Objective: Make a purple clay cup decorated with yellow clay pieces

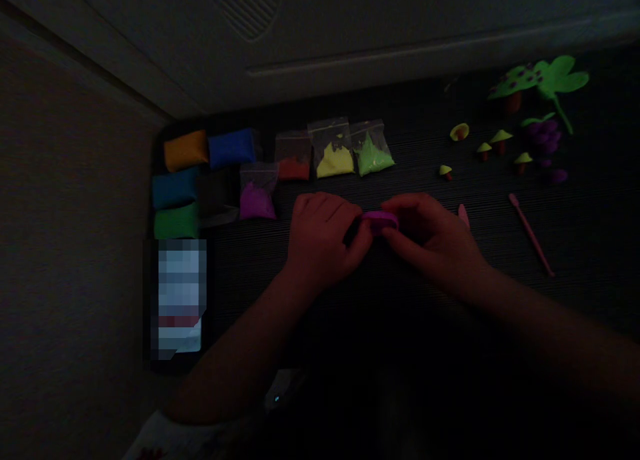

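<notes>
Pretty dim room, so fine detail gets lost. At far left, a grainy brownish surface can be made out, then the dark, finely ridged table, backed by a grey panel with a ribbed patch. A lit screen, blurred into blocks, is parked at the table's left edge. Above it, pillow-shaped coloured packs are bunched up: green, teal, orange, blue, plus a dark one. Next, clear zip bags of purple, red-brown, yellow and light green stuff are laid out.

Below those, a smooth, rounded purple piece is held mid-table. Its left end is pinched by the left hand, thumb and fingers nearly together; its right end is gripped by the right hand, fingers curled with a gap behind the tips.

Past that, a pink blade is partly hidden, little yellow-capped mushrooms are scattered about, and a thin pink stick is set at a slant. Bumpy purple balls and flat green petals are found top right.
</notes>
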The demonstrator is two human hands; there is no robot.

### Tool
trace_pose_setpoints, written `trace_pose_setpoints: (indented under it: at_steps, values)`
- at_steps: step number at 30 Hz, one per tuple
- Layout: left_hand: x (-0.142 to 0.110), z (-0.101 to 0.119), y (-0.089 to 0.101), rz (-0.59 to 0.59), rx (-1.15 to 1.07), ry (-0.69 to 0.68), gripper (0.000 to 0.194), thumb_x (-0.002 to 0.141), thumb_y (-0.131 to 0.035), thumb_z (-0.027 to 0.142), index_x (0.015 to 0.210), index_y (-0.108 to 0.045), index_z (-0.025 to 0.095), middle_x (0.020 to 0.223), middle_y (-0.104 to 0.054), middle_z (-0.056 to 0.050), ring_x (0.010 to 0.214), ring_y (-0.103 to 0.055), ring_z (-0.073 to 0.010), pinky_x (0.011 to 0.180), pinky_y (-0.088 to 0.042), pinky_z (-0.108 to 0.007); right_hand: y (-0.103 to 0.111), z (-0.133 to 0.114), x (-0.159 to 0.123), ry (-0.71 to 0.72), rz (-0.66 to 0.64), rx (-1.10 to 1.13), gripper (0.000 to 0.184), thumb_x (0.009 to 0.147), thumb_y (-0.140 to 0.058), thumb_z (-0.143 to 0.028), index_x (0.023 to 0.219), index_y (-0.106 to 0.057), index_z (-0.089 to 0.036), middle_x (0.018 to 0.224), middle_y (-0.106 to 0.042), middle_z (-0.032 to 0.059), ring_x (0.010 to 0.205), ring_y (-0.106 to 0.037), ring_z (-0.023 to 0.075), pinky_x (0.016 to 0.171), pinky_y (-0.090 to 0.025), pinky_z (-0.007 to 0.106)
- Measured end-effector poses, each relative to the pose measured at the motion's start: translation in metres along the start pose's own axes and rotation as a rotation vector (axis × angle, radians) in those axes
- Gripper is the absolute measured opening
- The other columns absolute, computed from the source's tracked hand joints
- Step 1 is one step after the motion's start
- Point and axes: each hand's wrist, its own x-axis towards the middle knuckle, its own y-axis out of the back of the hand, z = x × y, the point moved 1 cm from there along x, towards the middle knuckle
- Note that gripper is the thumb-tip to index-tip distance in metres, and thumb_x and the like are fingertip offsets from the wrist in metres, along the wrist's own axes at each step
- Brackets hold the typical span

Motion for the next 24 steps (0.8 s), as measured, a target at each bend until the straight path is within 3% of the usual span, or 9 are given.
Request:
trace_pose_setpoints:
  at_steps: [18,24]
  values:
    - [0.0010,-0.0012,-0.0021,-0.032,0.030,0.034,0.018,0.085,-0.047,0.030,0.077,-0.058,0.018,0.073,-0.061,-0.002,0.075,-0.053,-0.0185,0.070,-0.034,-0.034,-0.0008,-0.0015,0.0002,-0.043,-0.001,0.079,0.025,0.078,-0.057,-0.020,0.103,-0.053,-0.026,0.100,-0.062,0.0018,0.092,-0.061,0.0168,0.084,-0.050,0.035]
    - [0.0009,0.0008,0.0014,-0.093,-0.015,0.060,0.020,0.083,-0.046,0.032,0.080,-0.058,0.017,0.076,-0.062,-0.004,0.077,-0.052,-0.0199,0.071,-0.034,-0.036,0.0002,-0.0012,0.0008,-0.057,0.017,0.061,0.024,0.078,-0.059,-0.022,0.101,-0.053,-0.026,0.099,-0.062,0.0015,0.091,-0.062,0.0162,0.082,-0.051,0.033]
